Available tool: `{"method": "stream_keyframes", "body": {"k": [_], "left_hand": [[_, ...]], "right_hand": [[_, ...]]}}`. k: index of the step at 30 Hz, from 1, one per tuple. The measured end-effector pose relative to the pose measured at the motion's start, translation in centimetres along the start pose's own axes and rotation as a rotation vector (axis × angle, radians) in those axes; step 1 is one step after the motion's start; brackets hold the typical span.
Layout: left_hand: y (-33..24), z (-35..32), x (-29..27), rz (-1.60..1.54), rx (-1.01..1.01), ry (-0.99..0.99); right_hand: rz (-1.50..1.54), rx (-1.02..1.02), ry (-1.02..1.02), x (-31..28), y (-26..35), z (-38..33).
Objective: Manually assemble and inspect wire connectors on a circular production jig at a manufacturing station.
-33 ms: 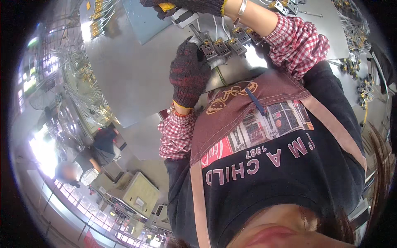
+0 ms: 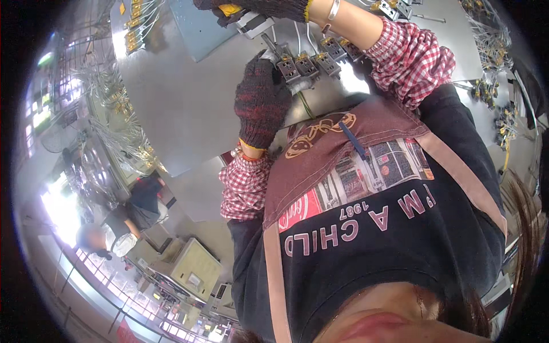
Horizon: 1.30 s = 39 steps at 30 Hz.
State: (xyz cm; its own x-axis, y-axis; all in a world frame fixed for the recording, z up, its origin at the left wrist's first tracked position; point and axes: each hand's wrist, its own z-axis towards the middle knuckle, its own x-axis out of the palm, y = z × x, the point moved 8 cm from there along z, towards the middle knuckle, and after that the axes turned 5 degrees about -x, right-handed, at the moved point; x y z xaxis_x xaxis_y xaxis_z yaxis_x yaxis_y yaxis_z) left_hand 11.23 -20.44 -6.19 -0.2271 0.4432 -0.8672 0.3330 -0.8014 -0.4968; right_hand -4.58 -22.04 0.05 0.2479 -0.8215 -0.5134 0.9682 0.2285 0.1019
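Note:
Both hands wear dark knitted gloves with yellow cuffs. My left hand (image 2: 263, 97) lies over the metal worktop (image 2: 177, 108), its fingers curled beside a row of grey socket modules (image 2: 307, 67). Its thumb side is against the leftmost module; the fingertips are partly hidden. Beyond it, my right hand (image 2: 269, 8) is closed at the top edge around a yellow-and-black object (image 2: 230, 9), cut off by the frame, so its kind does not show. Just below that hand is a white-and-grey block (image 2: 255, 25). White wires run up from the modules.
A blue-grey sheet (image 2: 200, 28) lies on the worktop at the far left. Wired brass-coloured parts (image 2: 135, 31) line its far left corner. Bundles of wired parts (image 2: 123, 128) hang left, others (image 2: 486, 43) right. A person (image 2: 117, 231) is at work in the left background.

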Motion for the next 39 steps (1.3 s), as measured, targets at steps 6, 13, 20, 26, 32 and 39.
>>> {"method": "stream_keyframes", "body": {"k": [6,13,20,26,32,39], "left_hand": [[0.7,0.5,-0.5,-0.065,-0.005,-0.054],[2.0,-1.0,-3.3,-0.014,0.090,-0.215],[-2.5,2.2,-0.8,-0.024,0.222,0.394],[-3.1,11.5,-11.9,0.042,0.399,0.045],[0.3,23.4,-10.9,0.596,0.476,-0.279],[4.7,21.8,-14.3,0.783,0.188,-0.192]], "right_hand": [[0.184,0.304,0.070,1.2,-2.1,-0.3],[0.692,1.127,-0.270,-15.0,-0.4,-7.1],[0.430,1.130,0.133,-22.6,13.3,-29.2],[-0.040,1.419,0.429,-18.5,16.5,-41.2],[-0.332,1.346,-0.105,-11.1,12.0,-47.4],[-0.428,1.403,-0.345,-6.5,10.2,-47.1]]}}
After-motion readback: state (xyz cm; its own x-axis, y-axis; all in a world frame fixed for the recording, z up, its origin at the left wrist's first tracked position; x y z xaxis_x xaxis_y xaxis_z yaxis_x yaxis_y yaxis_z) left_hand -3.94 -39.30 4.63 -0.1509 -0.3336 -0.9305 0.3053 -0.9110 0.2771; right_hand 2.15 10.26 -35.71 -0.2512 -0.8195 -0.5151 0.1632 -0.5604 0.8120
